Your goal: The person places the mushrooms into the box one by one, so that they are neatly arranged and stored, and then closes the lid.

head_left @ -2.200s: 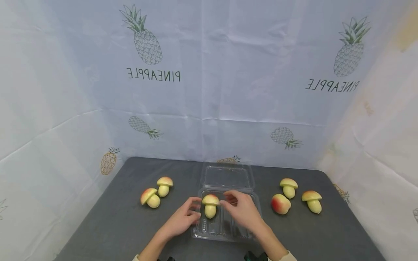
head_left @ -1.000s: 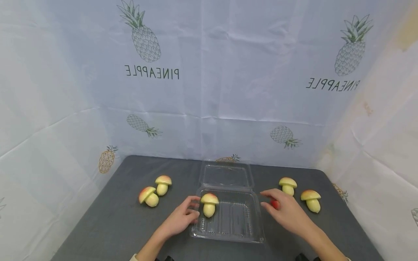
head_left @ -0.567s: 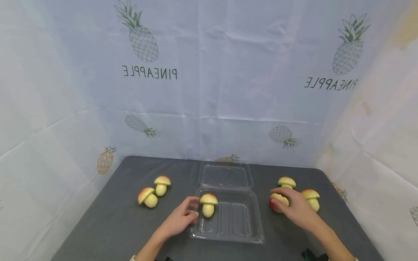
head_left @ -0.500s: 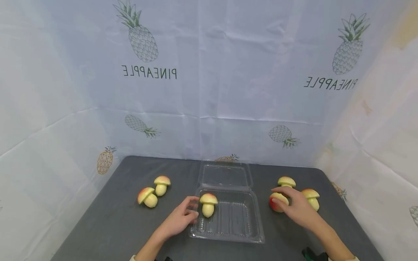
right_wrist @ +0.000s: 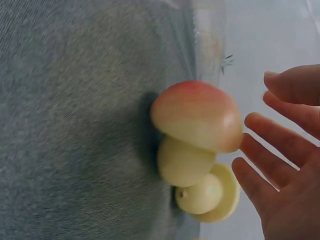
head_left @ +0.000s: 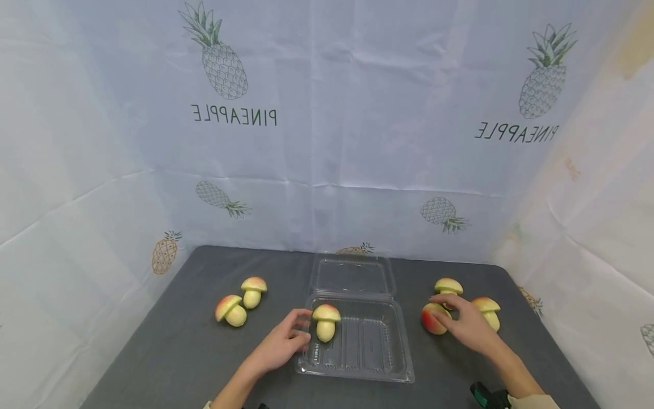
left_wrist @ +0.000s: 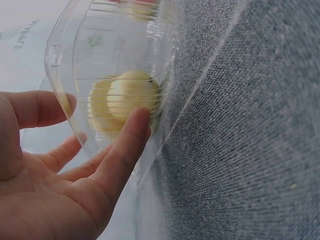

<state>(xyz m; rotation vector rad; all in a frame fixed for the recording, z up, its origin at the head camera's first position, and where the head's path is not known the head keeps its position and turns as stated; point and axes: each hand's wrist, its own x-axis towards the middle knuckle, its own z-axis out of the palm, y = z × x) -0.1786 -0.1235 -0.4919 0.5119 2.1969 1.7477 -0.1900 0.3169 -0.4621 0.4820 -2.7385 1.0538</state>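
My left hand (head_left: pixel 277 345) rests its fingertips at the left edge of a clear plastic clamshell container (head_left: pixel 375 343); its fingers look nearly straight in the left wrist view. Inside, at the container's left, lies one mushroom (head_left: pixel 326 322) with a yellow-red cap and pale stem. Over on the right, my right hand (head_left: pixel 467 325) hovers at a red-capped mushroom (head_left: pixel 430 321), fingers spread and nothing gripped. That mushroom (right_wrist: pixel 200 117) lies on the table with its cap beside my fingertips in the right wrist view, another mushroom behind it.
Two mushrooms (head_left: pixel 254 292) (head_left: pixel 231 311) lie left of the container on the dark grey table (head_left: pixel 204 363). Two more (head_left: pixel 448 285) (head_left: pixel 487 311) sit beyond and beside my right hand. The container's raised lid (head_left: pixel 352 275) lies back, toward a white pineapple-print curtain (head_left: pixel 357 142).
My right hand has moved from over the container to the red-capped mushroom at the right, and lately drew back slightly rightward. The left hand stays at the container's edge.
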